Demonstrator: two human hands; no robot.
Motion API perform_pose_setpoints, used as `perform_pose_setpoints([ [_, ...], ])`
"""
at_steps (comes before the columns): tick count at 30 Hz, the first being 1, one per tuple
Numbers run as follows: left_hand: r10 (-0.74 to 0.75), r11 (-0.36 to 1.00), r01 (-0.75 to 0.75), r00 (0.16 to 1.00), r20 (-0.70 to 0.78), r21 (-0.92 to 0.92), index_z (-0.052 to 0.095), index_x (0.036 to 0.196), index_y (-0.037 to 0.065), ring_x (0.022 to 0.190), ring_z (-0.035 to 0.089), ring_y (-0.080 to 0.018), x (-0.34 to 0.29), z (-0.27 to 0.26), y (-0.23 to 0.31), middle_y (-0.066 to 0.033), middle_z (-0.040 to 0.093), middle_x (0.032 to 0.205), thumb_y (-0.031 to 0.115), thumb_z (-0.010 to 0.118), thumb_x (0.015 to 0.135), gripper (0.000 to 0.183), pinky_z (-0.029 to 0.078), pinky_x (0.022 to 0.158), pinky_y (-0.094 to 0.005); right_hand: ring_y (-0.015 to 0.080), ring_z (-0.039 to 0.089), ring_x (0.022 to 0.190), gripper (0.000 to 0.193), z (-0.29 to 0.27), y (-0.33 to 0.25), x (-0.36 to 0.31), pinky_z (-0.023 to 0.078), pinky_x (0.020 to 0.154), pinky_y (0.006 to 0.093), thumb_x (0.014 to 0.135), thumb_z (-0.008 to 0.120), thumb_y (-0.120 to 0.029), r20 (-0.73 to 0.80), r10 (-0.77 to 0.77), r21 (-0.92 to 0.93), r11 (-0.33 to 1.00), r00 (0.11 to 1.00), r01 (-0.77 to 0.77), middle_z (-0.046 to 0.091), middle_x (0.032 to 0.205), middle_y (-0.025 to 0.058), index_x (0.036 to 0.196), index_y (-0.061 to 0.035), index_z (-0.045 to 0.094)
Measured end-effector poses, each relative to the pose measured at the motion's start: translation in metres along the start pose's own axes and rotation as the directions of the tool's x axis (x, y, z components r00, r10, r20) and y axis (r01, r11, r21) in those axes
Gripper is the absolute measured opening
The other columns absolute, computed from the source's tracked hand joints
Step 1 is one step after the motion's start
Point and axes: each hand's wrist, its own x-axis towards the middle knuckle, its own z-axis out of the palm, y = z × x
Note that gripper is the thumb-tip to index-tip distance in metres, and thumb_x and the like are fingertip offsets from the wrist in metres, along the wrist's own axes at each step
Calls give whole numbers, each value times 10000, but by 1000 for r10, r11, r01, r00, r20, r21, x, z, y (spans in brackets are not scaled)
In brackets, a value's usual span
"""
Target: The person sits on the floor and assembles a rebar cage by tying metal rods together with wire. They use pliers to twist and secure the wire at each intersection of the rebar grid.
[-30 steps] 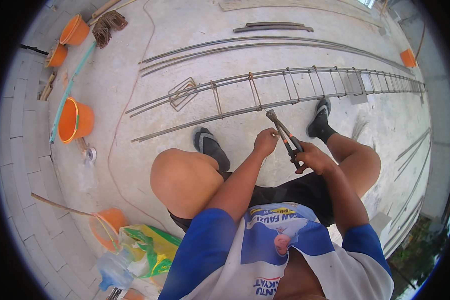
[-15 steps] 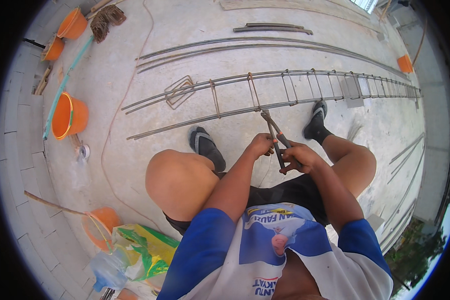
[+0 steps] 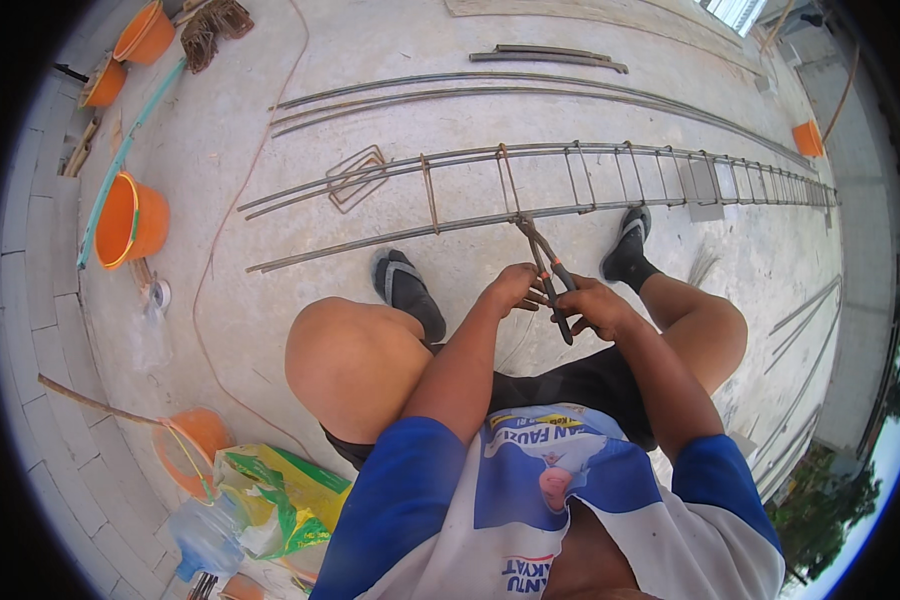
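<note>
While right fingers (image 3: 577,300) clasp the pincers (image 3: 537,248), now nearer the rebar frame (image 3: 590,207), left fingers (image 3: 536,298) half-curled beside them, grip unclear

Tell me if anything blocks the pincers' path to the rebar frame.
Nothing visible does: the pincers, in the right hand, have their head at the frame's near bars. The left hand is by the handles, clear of the head.

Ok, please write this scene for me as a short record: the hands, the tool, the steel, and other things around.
Left hand: fingers beside the pincers; contact unclear
Right hand: grips the pincers by the handles
Pincers: head at the cage's near rods
Cage: steel, lying on the floor
Rings: crossing the cage's far rods, left end
Buckets: orange, several left, one far right
</note>
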Motion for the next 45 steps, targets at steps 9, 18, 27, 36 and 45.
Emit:
perform_pose_setpoints([
  [9, 60, 759, -69, 998, -37, -648, 491, 1213, 36, 1054, 587, -316, -1, 16, 33, -186, 568, 1117, 395, 582, 901, 484, 489, 867, -484, 233, 613, 725, 402, -7, 21, 5, 515, 569, 383, 900, 624, -320, 224, -37, 433, 899, 974, -65, 571, 838, 107, 1096, 9, 501],
  [18, 24, 528, -221, 969, -246, -820, 429, 762, 119, 442, 389, -161, 38, 47, 37, -18, 446, 595, 285, 517, 942, 260, 429, 510, -390, 241, 634, 687, 399, -1, 0, -10, 543, 630, 389, 835, 646, -334, -144, -74, -389, 921, 987, 13, 578, 860, 138, 973, 24, 538],
  [27, -57, 836, -132, 944, -324, -532, 482, 1043, 38, 643, 523, -193, 2, 54, 57, -66, 497, 739, 349, 573, 922, 346, 486, 617, -402, 210, 630, 695, 248, -24, 8, 7, 527, 546, 365, 815, 692, -203, 110, 60, -124, 991, 992, -46, 587, 832, 106, 890, 4, 577],
  [36, 67, 535, -211, 976, -207, -818, 468, 909, 78, 558, 505, -195, 37, 52, 36, -50, 486, 650, 274, 520, 964, 211, 507, 601, -436, 290, 646, 769, 410, -11, -19, -11, 548, 625, 401, 789, 655, -235, -43, -6, -401, 916, 999, -12, 592, 878, 129, 1077, 37, 550],
  [45, -4, 554, -281, 941, -339, -784, 425, 924, 72, 564, 471, -196, 58, 77, 40, -48, 456, 660, 291, 523, 965, 243, 492, 609, -438, 397, 633, 902, 292, -11, 28, 23, 516, 788, 477, 771, 552, -163, -414, -498, -873, 453, 762, -178, 609, 939, 243, 994, 25, 542],
])
